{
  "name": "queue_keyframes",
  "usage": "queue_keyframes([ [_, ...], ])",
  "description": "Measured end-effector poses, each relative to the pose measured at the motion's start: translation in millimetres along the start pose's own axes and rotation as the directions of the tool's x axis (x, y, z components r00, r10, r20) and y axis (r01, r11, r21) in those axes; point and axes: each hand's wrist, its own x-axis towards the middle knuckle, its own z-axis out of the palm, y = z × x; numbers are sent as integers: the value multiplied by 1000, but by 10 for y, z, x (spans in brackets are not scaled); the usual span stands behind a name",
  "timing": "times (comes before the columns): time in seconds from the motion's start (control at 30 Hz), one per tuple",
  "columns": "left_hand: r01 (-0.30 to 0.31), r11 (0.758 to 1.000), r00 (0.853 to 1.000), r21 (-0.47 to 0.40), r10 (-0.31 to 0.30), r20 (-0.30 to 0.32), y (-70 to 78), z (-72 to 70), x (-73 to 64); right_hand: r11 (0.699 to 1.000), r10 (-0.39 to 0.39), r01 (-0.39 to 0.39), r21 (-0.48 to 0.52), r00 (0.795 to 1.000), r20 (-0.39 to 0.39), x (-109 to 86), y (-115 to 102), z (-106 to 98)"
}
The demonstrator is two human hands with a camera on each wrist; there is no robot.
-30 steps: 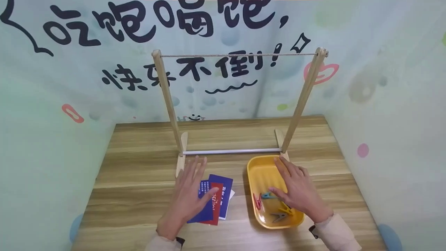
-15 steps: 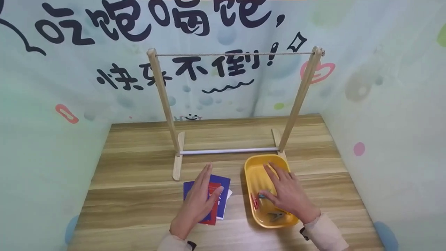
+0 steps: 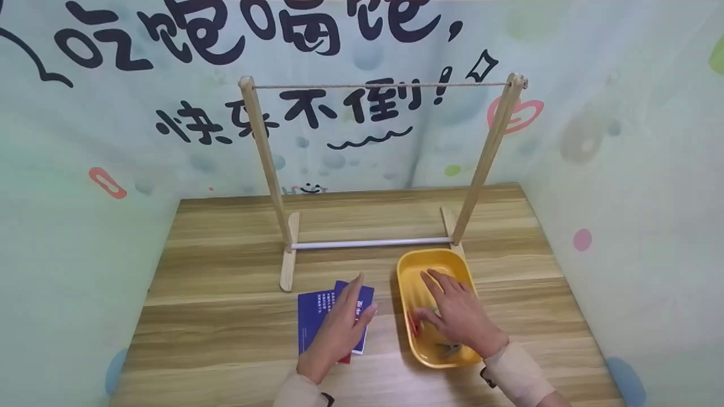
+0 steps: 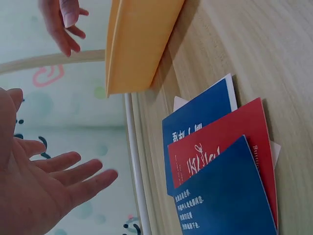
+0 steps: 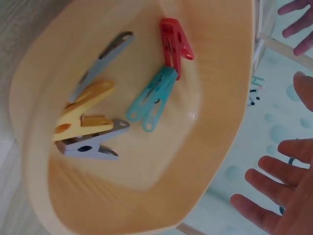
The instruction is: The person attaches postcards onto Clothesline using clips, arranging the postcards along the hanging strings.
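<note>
My left hand (image 3: pixel 338 325) hovers above a fanned stack of cards, its fingers straight and holding nothing. In the left wrist view a blue card (image 4: pixel 227 198) lies over a red card (image 4: pixel 217 142), which overlaps another blue card (image 4: pixel 203 115); white corners poke out beneath. Over the yellow tray (image 3: pixel 403 282) is my right hand (image 3: pixel 466 316), fingers spread and apart from the contents. Inside the tray the right wrist view shows a red clothespin (image 5: pixel 171 44), a teal clothespin (image 5: pixel 152 98), a yellow clothespin (image 5: pixel 83 112) and grey ones (image 5: pixel 88 142).
Behind the cards and tray stands a wooden frame (image 3: pixel 269 169). A string (image 3: pixel 373 86) joins its post tops, and a pale rod (image 3: pixel 373 243) links the bases. Printed cloth walls (image 3: pixel 639 169) border the wood-grain table (image 3: pixel 215 316) at the back and sides.
My left hand has moved right across the cards, uncovering the left blue card. My right hand has shifted slightly left over the tray. The head view has also shifted a little.
</note>
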Motion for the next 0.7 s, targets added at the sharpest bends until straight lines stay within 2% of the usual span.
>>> queue_keyframes([
  [0.1,-32,999,999,15,32,10,37,76,8,1000,12,-12,6,1000,20,1,-3,25],
  [0.3,-37,999,999,25,36,39,51,246,10,1000,27,-27,4,998,51,18,-18,72],
  [0.57,25,999,995,-41,-21,101,8,443,6,999,18,-15,-32,996,87,50,-27,113],
  [0.7,25,997,993,-72,-17,116,29,513,32,999,1,5,-53,995,103,63,-37,129],
])
